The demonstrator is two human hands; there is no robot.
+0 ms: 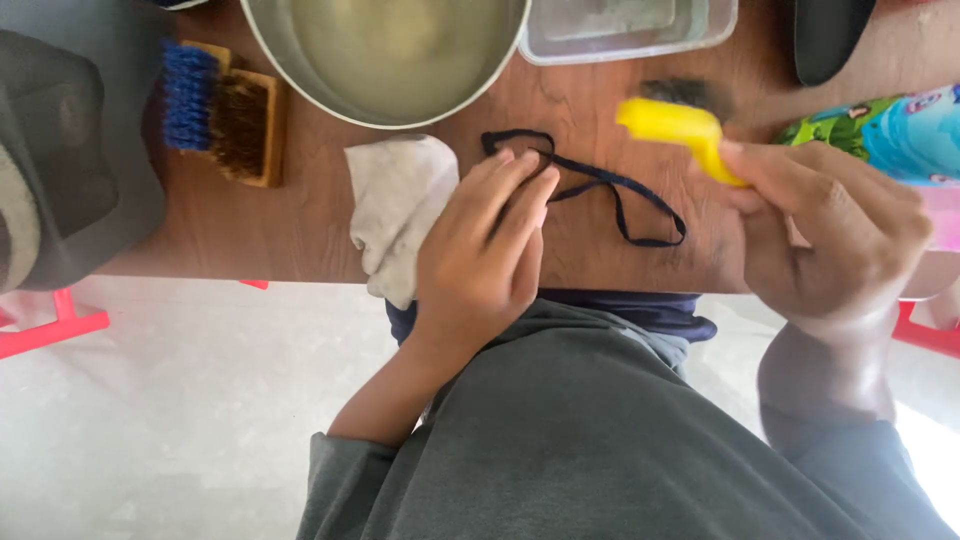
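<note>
A dark blue shoelace (620,195) lies looped on the brown wooden table (300,220). My left hand (485,245) rests flat on the lace's left end, fingers pressing it down next to a crumpled white cloth (395,205). My right hand (835,235) grips a yellow brush (680,130) by its handle, holding it just above the table to the right of the lace, apart from it.
A large metal bowl of cloudy water (390,50) stands at the back. A wooden brush with blue and brown bristles (220,110) lies left, beside a dark shoe (70,150). A clear plastic container (625,25) and a colourful package (890,130) sit right.
</note>
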